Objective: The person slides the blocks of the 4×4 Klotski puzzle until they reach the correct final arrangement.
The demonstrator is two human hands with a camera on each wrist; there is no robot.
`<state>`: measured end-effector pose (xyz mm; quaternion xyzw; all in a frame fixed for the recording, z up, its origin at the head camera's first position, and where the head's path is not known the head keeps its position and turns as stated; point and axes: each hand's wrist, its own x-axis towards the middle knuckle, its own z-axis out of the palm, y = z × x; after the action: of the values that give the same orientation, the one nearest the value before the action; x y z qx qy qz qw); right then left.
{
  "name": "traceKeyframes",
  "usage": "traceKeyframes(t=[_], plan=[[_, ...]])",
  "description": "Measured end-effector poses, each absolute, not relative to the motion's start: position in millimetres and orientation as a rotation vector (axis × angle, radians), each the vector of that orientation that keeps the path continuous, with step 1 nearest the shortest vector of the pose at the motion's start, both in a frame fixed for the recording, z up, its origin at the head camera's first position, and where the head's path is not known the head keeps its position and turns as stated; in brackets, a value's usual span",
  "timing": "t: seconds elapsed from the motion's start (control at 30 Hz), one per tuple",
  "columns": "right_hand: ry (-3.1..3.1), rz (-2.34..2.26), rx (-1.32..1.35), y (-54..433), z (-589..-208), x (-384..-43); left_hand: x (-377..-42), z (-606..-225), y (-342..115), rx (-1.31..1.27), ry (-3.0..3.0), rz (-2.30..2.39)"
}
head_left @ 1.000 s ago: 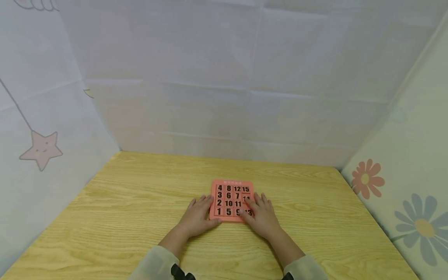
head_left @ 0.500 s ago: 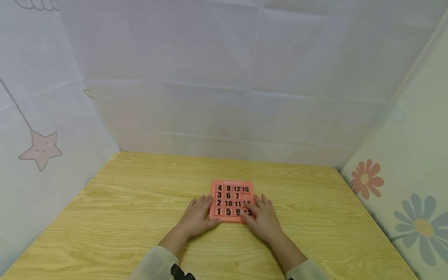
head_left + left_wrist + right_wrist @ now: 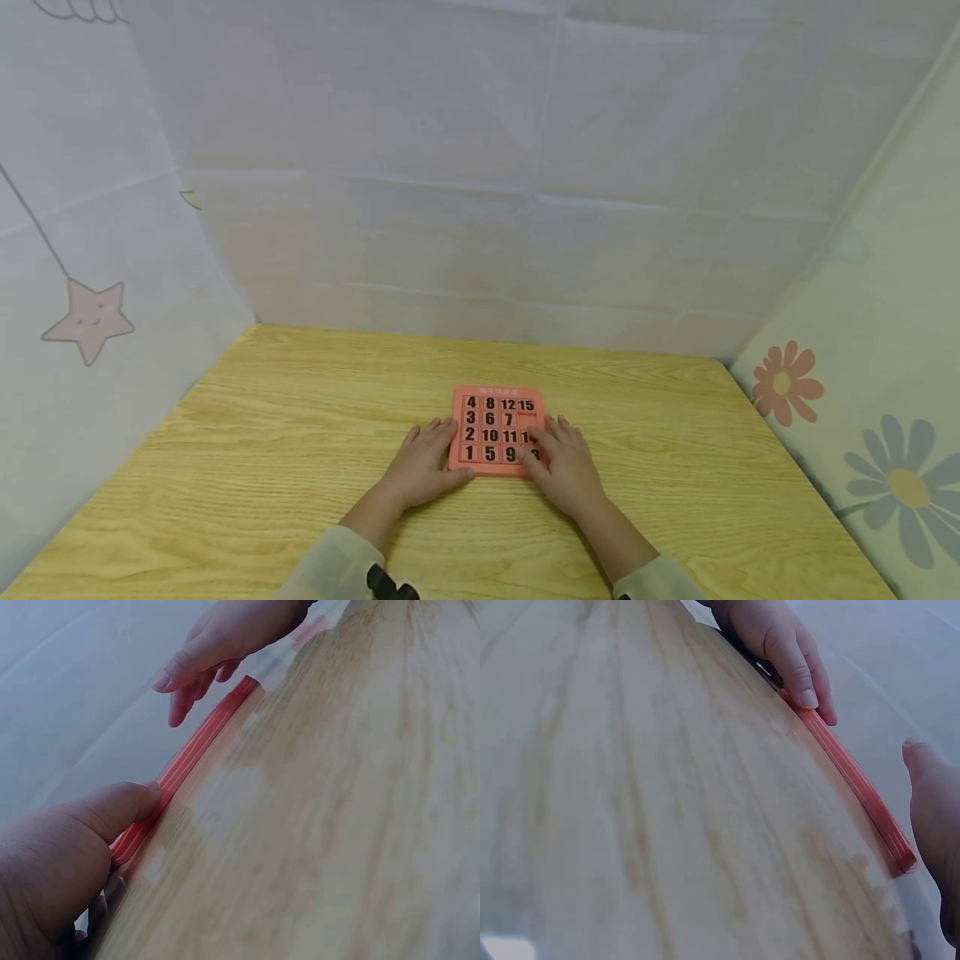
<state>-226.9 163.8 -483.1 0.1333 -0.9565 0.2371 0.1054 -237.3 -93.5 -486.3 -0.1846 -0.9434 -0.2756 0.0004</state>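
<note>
A pink number sliding puzzle lies flat on the table, its black-numbered tiles facing up. The gap in its grid is at the right end of the second row, between tile 15 and tile 14. My left hand grips the puzzle's near left corner, thumb on the front edge and fingers along the left side. Over the right side is my right hand, its fingers extended and partly covering tiles 14 and 13. In the right wrist view, that hand's thumb is raised above the puzzle's edge.
The wood-grain table extends around the puzzle. Pale cloth walls enclose it at the back, left and right, printed with a star and flowers.
Tile 14 has slid toward me from the second row to the third, leaving the gap above it. My right index finger and thumb have shifted slightly right. The left hand stays put.
</note>
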Motion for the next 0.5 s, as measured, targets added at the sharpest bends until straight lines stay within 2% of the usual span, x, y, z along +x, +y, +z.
traceKeyframes(t=[0.5], plan=[[-2.909, 0.583, 0.291, 159.8, -479.5, -260.6, -237.7, -487.7, -93.9, -0.580, -2.964, -0.869]])
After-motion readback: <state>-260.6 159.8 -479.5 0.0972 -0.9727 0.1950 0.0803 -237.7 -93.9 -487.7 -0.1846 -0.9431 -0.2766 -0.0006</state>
